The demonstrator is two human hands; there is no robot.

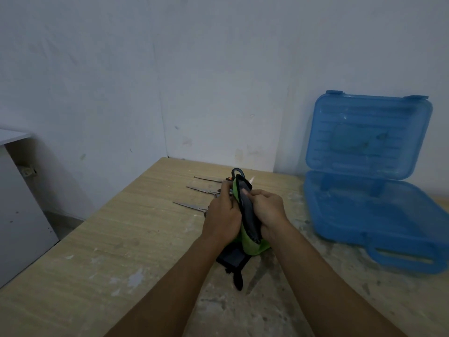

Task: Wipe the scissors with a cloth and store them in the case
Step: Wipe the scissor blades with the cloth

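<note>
Both my hands are raised over the middle of the wooden table (121,239), holding a green and dark grey cloth (246,215) between them. My left hand (222,215) grips the cloth from the left, my right hand (268,210) pinches it from the right. A scissors tip (252,179) and a dark handle loop (237,171) stick out of the cloth's top. Three more scissors (192,206) lie in a row on the table behind my left hand, blades pointing left. The blue plastic case (364,215) stands open at the right, its lid upright against the wall.
A small black object (232,260) with a strap lies on the table under my hands. The white wall runs close behind the table. A grey cabinet (21,203) stands off the table's left edge.
</note>
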